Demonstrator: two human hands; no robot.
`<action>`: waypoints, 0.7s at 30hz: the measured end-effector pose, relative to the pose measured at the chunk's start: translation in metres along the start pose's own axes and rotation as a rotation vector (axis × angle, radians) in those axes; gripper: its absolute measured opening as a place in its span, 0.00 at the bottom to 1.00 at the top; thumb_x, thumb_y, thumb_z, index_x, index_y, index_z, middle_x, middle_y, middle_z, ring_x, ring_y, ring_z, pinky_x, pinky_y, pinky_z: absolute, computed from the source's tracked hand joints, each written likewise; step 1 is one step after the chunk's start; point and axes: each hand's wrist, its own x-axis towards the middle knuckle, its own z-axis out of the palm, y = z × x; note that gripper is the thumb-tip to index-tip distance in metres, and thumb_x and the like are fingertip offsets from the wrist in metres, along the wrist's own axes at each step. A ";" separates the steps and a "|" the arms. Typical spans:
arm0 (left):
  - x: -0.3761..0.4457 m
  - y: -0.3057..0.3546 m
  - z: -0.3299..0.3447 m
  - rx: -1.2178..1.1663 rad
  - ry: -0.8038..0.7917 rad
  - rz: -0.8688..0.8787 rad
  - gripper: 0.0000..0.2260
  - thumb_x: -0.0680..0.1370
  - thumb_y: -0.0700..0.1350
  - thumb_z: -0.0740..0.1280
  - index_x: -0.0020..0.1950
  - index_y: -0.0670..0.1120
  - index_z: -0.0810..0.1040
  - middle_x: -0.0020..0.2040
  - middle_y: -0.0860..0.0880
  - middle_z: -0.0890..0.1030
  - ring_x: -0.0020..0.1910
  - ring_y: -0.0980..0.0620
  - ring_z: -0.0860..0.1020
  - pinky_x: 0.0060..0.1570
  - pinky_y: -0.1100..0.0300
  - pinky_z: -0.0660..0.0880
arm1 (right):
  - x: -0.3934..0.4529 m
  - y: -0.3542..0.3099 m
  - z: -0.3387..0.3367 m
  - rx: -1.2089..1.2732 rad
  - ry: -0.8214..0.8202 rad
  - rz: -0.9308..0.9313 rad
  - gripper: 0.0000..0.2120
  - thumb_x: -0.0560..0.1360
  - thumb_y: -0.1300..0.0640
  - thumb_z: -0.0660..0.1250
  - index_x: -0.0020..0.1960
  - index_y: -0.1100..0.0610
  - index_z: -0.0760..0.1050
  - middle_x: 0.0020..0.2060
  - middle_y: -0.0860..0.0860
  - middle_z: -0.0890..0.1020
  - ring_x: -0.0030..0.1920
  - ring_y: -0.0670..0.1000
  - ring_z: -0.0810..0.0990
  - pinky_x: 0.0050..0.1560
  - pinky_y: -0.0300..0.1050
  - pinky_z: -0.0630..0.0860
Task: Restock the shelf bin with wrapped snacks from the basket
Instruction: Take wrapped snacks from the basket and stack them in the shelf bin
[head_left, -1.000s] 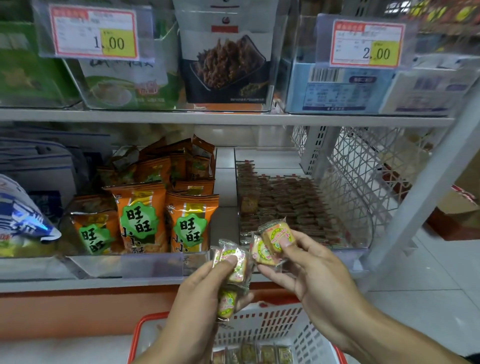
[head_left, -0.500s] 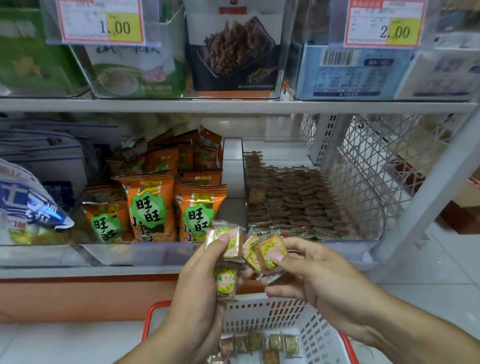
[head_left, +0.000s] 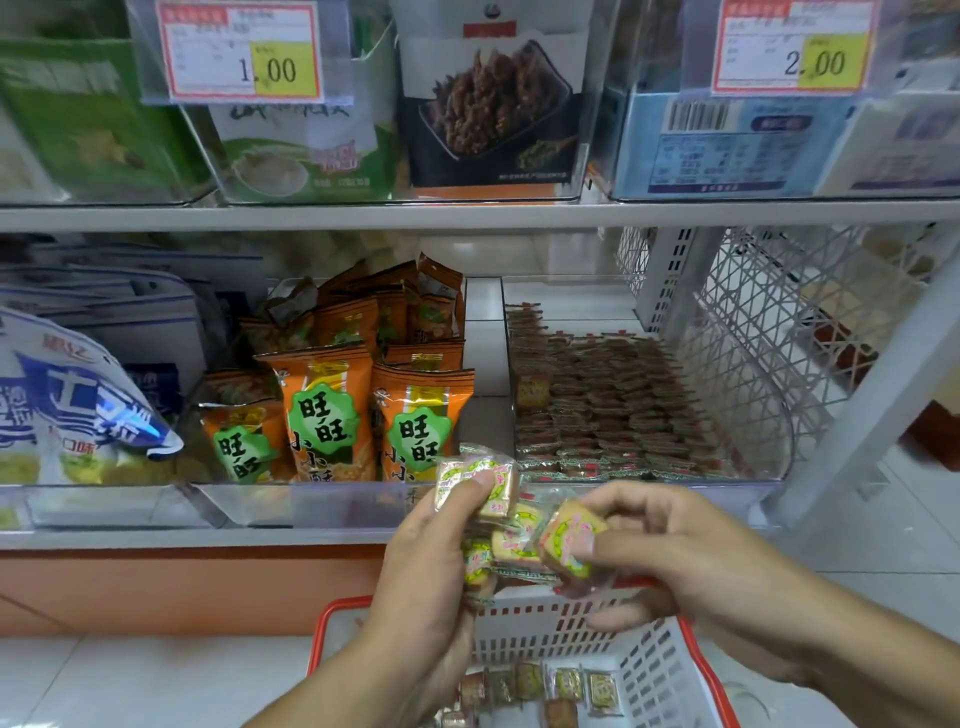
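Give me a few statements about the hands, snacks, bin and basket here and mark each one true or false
1. Both hands hold wrapped snacks: left hand, right hand. True.
2. The basket is empty. False: snacks lie in it.
3. The bin on the right already holds rows of snacks. True.
4. The right hand is inside the bin. False: it is in front of the shelf, above the basket.
5. The basket has a blue rim. False: red.

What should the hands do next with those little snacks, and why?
Probably lift the right hand up and forward to set its wrapped snack in the clear shelf bin. Both hands hold snacks above the red basket, just in front of the bin, which already holds rows of the same small packs. The left hand grips several more to follow.
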 end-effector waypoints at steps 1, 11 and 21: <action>0.000 0.001 0.000 -0.008 -0.007 -0.002 0.22 0.64 0.51 0.78 0.54 0.41 0.86 0.51 0.35 0.86 0.41 0.43 0.85 0.36 0.54 0.81 | 0.000 -0.003 -0.004 0.037 0.026 -0.024 0.13 0.64 0.58 0.78 0.48 0.57 0.85 0.45 0.61 0.85 0.41 0.54 0.84 0.36 0.45 0.83; -0.004 -0.002 0.004 0.090 -0.036 -0.004 0.22 0.65 0.51 0.78 0.55 0.41 0.85 0.51 0.36 0.86 0.43 0.41 0.86 0.38 0.54 0.82 | -0.001 0.000 -0.013 -0.172 -0.081 0.012 0.18 0.75 0.67 0.72 0.63 0.58 0.74 0.51 0.57 0.86 0.40 0.48 0.76 0.35 0.41 0.73; -0.012 -0.008 0.003 0.246 -0.101 -0.016 0.17 0.69 0.51 0.77 0.54 0.44 0.86 0.52 0.37 0.86 0.46 0.41 0.83 0.45 0.52 0.78 | 0.004 0.007 -0.015 -0.069 -0.165 0.191 0.16 0.71 0.72 0.74 0.56 0.62 0.79 0.51 0.59 0.84 0.50 0.56 0.84 0.55 0.58 0.83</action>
